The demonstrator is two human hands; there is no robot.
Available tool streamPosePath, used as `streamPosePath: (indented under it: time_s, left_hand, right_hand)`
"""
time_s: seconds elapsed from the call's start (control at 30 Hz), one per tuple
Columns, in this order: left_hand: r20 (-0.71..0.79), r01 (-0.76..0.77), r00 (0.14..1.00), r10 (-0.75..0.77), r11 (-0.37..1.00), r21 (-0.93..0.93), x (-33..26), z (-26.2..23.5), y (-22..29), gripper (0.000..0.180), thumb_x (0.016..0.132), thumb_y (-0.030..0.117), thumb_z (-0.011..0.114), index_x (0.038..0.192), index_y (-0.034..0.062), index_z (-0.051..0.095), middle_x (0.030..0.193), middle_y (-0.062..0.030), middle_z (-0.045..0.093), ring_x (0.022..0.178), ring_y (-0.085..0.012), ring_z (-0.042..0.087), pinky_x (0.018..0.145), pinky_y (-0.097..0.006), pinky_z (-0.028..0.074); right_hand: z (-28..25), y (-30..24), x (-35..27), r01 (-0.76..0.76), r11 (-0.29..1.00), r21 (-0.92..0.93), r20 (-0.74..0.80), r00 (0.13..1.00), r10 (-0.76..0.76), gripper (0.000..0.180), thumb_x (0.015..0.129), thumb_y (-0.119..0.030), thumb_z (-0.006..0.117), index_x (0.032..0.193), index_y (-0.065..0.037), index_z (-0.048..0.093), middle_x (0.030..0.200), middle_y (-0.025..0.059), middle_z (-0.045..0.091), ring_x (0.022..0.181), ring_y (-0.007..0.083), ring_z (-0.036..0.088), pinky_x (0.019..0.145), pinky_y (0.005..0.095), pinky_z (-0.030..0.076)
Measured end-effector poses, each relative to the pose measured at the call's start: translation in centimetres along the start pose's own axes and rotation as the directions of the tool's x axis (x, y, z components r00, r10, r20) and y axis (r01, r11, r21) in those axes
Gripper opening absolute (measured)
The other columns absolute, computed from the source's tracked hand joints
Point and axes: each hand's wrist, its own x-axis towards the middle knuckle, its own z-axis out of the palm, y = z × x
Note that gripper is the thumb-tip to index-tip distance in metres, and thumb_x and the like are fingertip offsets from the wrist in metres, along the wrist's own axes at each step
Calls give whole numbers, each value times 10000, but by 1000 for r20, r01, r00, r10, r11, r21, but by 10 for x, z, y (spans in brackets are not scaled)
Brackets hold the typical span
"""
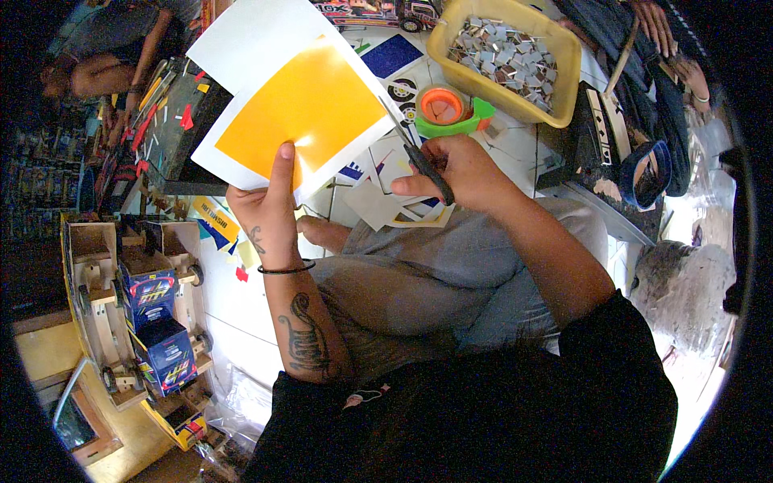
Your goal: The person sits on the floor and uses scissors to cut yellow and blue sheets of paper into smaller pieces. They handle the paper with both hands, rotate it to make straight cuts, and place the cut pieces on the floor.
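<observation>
My left hand [266,205] holds up a sheet of paper [302,105] that is orange in the middle with a white border, pinched at its lower edge between thumb and fingers. My right hand [459,173] grips a pair of scissors [423,161] with black handles. The blades point up at the sheet's right edge. Both forearms come in from the lower edge, and grey trousers cover my crossed legs below the hands.
A yellow tub [564,64] of small grey squares stands at the top right, with an orange and green tape roll [447,109] beside it. Wooden toy trucks [153,314] lie at the left. Paper scraps [394,205] cover the floor. Other people sit at the top left and top right.
</observation>
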Motion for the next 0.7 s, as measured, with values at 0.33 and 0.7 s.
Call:
streamPosePath:
  time_s: [0.33, 0.7]
  left_hand:
    - [-1, -24, 1000, 24, 1000, -7, 0, 0, 0, 228, 749, 113, 657, 926, -13, 588, 861, -70, 622, 726, -108, 576, 630, -214, 439]
    - [33, -50, 998, 51, 999, -12, 0, 1, 0, 179, 724, 82, 681, 850, -23, 609, 806, -69, 629, 701, -95, 580, 634, -208, 448]
  right_hand:
    - [1, -8, -3, -1, 993, -114, -89, 996, -9, 505, 542, -472, 761, 609, -17, 554, 516, 16, 505, 461, 101, 463, 449, 238, 364]
    - [2, 2, 0, 45, 997, -56, -84, 995, -49, 505, 541, -466, 765, 644, -20, 551, 535, 22, 506, 466, 102, 467, 438, 228, 358]
